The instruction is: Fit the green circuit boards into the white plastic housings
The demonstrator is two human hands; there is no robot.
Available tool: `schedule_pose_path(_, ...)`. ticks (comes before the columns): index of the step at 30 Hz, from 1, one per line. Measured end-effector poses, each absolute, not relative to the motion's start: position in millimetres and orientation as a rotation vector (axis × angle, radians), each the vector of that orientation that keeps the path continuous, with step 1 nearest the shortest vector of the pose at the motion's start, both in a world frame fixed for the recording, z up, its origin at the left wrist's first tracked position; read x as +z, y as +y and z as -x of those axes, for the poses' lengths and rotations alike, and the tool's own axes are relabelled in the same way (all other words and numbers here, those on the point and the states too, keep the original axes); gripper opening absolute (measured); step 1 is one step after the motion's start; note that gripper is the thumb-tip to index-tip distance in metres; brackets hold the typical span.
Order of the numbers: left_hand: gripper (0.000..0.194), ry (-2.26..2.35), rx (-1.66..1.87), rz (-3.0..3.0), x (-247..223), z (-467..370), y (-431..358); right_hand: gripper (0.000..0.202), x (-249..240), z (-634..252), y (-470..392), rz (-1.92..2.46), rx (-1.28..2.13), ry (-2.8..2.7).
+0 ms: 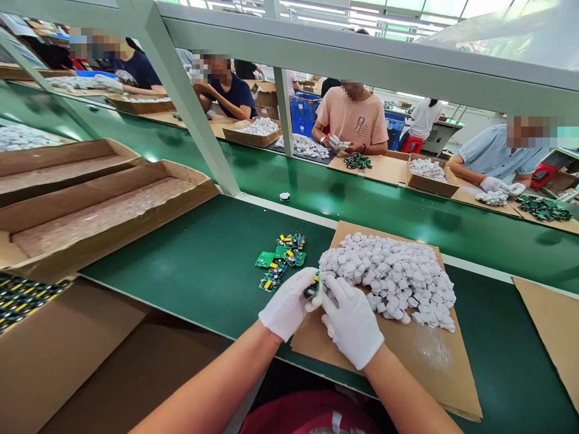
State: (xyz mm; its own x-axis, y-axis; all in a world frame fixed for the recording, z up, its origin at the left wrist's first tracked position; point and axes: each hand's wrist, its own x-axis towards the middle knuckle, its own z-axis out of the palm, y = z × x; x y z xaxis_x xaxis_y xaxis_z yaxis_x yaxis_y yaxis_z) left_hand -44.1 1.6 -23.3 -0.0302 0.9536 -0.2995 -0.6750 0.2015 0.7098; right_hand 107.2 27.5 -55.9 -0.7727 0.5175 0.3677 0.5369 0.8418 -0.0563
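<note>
In my white-gloved left hand (pixel 286 306) is a small green circuit board (pixel 311 288) with yellow and black parts, pinched between thumb and fingers. My right hand (pixel 353 324), gloved too, meets it from the right, its fingers bent together at the board's edge. Whatever those right fingers grip is hidden by the glove. Just beyond my left hand lie several loose circuit boards (pixel 277 274). Past my right hand, a large heap of small white pieces (pixel 398 274) is spread over a cardboard sheet (pixel 429 361).
Long cardboard trays (pixel 104 220) stand at the left, above a carton (pixel 67 349) beside rows of boards. A slanted metal post (pixel 194 102) rises from the bench (pixel 181 265). One round white piece (pixel 284 196) lies on the green belt (pixel 362 211). Several co-workers sit opposite.
</note>
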Motion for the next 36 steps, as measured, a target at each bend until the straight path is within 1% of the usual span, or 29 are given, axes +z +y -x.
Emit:
schedule_pose_path(2, 0.029, 0.893, 1.381, -0.325, -23.8, 48.2, 1.8, 0.041, -57.5, -97.6, 33.7, 0.722, -0.09, -2.688)
schedule_pose_path(5, 0.029, 0.921, 1.381, -0.257, -21.7, 52.9, -0.7, 0.033, -59.4, -104.6, 38.9, 0.724, -0.083, -2.691)
schedule_pose_path(9, 0.029, 0.941, 1.362, -0.258, -19.1, 55.0, -3.2, 0.016, -59.1, -143.6, 39.0, 0.848, -0.01, -2.632)
schedule_pose_path(11, 0.029, 0.94, 1.328, -0.279, -20.8, 53.0, -2.6, 0.014, -57.3, -165.8, 38.4, 0.954, 0.016, -2.554)
schedule_pose_path(16, 0.032, 0.939, 1.238, -0.334, -32.0, 38.0, 1.5, 0.021, -54.2, -187.4, 29.8, 1.139, 0.02, -2.432)
schedule_pose_path(20, 0.035, 0.92, 1.159, -0.367, -39.2, 22.8, 2.4, 0.044, -57.9, -171.9, 18.7, 1.053, -0.009, -2.567)
schedule_pose_path(21, 0.035, 0.918, 1.14, -0.382, -40.2, 20.0, 1.9, 0.045, -59.1, -169.3, 17.3, 1.022, -0.007, -2.6)
schedule_pose_path(26, 0.034, 0.932, 1.08, -0.406, -42.1, 13.3, -4.2, 0.015, -63.3, -188.8, 18.1, 1.045, -0.048, -2.432)
schedule_pose_path(28, 0.036, 0.902, 1.04, -0.419, -43.5, 8.7, -7.1, 0.009, -66.1, -206.0, 17.0, 1.104, -0.087, -2.278)
schedule_pose_path(31, 0.039, 0.849, 0.934, -0.417, -48.5, -6.5, -8.8, 0.007, -73.2, -226.3, 9.5, 1.229, -0.205, -2.099)
schedule_pose_path(33, 0.039, 0.817, 0.864, -0.4, -53.3, -20.4, -7.4, 0.005, -78.7, -232.7, 2.4, 1.291, -0.225, -2.12)
schedule_pose_path(36, 0.037, 0.767, 0.804, -0.381, -59.5, -39.1, -2.8, 0.011, -84.9, -235.4, -6.7, 1.373, -0.025, -2.177)
